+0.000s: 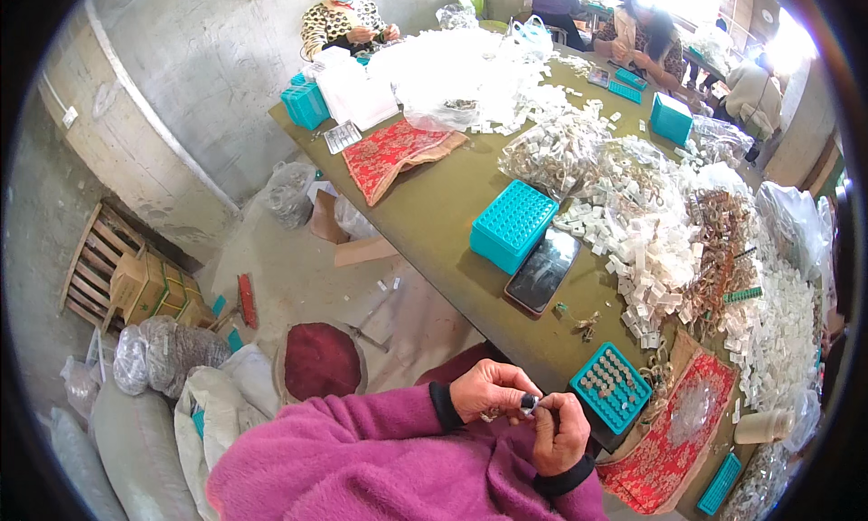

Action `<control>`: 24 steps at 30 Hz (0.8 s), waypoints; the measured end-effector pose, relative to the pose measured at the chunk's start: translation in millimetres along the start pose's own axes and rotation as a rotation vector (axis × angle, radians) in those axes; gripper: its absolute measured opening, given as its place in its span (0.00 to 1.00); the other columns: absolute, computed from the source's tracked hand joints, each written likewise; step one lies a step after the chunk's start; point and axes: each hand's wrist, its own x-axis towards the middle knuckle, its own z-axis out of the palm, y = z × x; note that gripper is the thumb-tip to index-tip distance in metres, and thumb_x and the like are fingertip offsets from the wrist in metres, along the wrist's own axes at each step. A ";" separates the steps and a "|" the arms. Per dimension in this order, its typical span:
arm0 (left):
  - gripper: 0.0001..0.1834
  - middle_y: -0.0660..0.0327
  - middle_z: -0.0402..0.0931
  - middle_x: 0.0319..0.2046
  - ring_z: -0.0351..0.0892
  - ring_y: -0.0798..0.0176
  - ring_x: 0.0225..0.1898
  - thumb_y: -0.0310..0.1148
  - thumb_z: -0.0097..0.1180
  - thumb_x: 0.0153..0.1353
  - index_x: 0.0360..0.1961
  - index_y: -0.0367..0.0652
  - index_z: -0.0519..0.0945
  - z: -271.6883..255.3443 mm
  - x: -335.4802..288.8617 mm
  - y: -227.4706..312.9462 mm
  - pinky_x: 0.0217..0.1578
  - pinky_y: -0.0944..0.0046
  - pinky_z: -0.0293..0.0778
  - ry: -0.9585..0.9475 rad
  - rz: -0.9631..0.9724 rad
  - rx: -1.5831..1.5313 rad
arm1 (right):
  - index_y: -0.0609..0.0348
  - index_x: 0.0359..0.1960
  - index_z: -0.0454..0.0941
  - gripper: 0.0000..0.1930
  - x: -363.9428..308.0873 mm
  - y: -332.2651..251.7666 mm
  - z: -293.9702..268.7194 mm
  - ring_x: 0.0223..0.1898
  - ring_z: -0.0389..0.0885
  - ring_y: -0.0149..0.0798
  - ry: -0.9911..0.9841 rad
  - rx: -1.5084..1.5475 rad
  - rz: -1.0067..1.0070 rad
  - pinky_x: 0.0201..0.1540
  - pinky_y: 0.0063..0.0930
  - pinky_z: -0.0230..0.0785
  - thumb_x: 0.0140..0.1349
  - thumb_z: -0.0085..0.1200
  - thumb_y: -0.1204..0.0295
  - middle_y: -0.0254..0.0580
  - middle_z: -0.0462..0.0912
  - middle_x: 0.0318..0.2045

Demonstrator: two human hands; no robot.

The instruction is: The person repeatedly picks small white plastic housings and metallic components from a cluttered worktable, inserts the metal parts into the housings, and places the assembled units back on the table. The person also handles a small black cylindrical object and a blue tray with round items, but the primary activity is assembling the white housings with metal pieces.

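left hand point(493, 391): small dark-and-white part point(530, 402) pinched at fingertips | right hand point(562, 433): same part gripped from the other side | part position: held between both hands, near the bench point(434, 241) edge | nearby: teal tray point(621, 419), partly filled, set beside right hand; phone point(542, 269) laid farther off

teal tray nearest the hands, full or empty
Partly filled: the teal tray has small pale pieces in some holes; others look bare.
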 end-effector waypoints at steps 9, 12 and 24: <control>0.14 0.58 0.87 0.46 0.87 0.66 0.42 0.24 0.62 0.72 0.56 0.35 0.83 8.2 3.1 -9.9 0.46 0.65 0.85 0.056 -0.035 0.103 | 0.65 0.42 0.77 0.10 -1.6 3.6 -11.1 0.33 0.82 0.56 0.060 -0.073 -0.132 0.36 0.43 0.77 0.61 0.58 0.88 0.53 0.80 0.33; 0.14 0.58 0.82 0.49 0.87 0.62 0.49 0.23 0.59 0.73 0.58 0.33 0.81 17.3 9.7 -2.5 0.54 0.59 0.86 -0.056 0.101 0.183 | 0.66 0.46 0.79 0.11 -14.0 12.0 -22.5 0.30 0.83 0.49 0.144 0.030 -0.014 0.33 0.36 0.77 0.63 0.61 0.85 0.52 0.81 0.34; 0.14 0.56 0.80 0.44 0.88 0.55 0.45 0.21 0.62 0.68 0.54 0.31 0.80 89.2 143.9 114.7 0.51 0.56 0.86 0.037 0.700 0.694 | 0.64 0.44 0.82 0.10 -54.9 26.3 -51.5 0.28 0.83 0.37 0.349 0.100 0.073 0.31 0.29 0.77 0.63 0.64 0.86 0.46 0.83 0.32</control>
